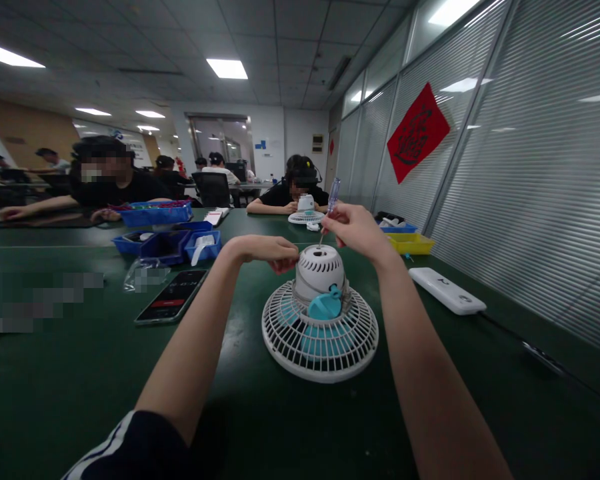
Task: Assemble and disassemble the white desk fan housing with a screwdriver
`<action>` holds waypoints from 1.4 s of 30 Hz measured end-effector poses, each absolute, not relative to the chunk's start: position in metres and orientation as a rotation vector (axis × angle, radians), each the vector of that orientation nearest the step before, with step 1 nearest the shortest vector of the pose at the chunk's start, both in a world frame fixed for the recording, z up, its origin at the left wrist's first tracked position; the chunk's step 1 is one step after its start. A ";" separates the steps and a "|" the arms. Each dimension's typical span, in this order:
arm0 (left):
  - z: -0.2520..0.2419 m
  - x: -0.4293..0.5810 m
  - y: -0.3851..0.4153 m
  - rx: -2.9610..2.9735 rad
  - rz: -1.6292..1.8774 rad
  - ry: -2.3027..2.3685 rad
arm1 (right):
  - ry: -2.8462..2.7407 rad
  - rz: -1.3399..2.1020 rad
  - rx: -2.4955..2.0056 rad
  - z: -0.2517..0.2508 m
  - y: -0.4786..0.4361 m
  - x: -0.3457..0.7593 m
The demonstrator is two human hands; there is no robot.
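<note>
A small white fan (320,333) lies face down on the dark green table (260,413), its white motor housing (321,270) pointing up and a teal clip on its back. My right hand (359,230) is closed round a screwdriver (329,210) with a clear blue handle; its tip rests on top of the housing. My left hand (275,252) is pinched shut at the housing's upper left edge; whatever the fingers hold is too small to make out.
A phone (173,295) and a clear plastic bag (143,272) lie left of the fan. Blue trays (175,241) stand behind them. A white power strip (447,291) and a yellow tray (411,243) sit right. Other people work across the table, one with a similar fan (305,212).
</note>
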State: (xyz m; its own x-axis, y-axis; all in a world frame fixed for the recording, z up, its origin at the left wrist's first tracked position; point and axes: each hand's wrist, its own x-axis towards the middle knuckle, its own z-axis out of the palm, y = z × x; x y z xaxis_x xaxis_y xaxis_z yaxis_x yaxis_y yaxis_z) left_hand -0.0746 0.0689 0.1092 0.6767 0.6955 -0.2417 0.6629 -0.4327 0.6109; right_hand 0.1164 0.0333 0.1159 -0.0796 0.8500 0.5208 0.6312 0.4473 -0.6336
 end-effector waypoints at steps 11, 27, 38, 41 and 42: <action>0.106 -0.072 0.075 2.147 0.046 1.077 | -1.757 0.439 -1.202 0.110 0.042 0.118; 0.104 -0.074 0.074 2.089 -0.009 1.099 | -1.776 0.439 -1.188 0.109 0.044 0.119; 0.102 -0.077 0.077 2.065 -0.002 1.142 | -1.762 0.513 -1.153 0.108 0.046 0.119; 0.102 -0.080 0.079 2.070 -0.002 1.153 | -1.764 0.512 -1.158 0.108 0.046 0.120; 0.102 -0.080 0.078 2.078 -0.004 1.158 | -1.768 0.510 -1.159 0.108 0.046 0.120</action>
State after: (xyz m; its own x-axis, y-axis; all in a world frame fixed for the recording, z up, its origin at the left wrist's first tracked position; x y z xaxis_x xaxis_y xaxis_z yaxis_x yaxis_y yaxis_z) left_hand -0.0799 0.0783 0.1025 0.5915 0.7314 -0.3393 0.7340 -0.3143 0.6020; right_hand 0.1199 0.0463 0.1083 -0.1221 0.8724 0.4734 0.4863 0.4683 -0.7377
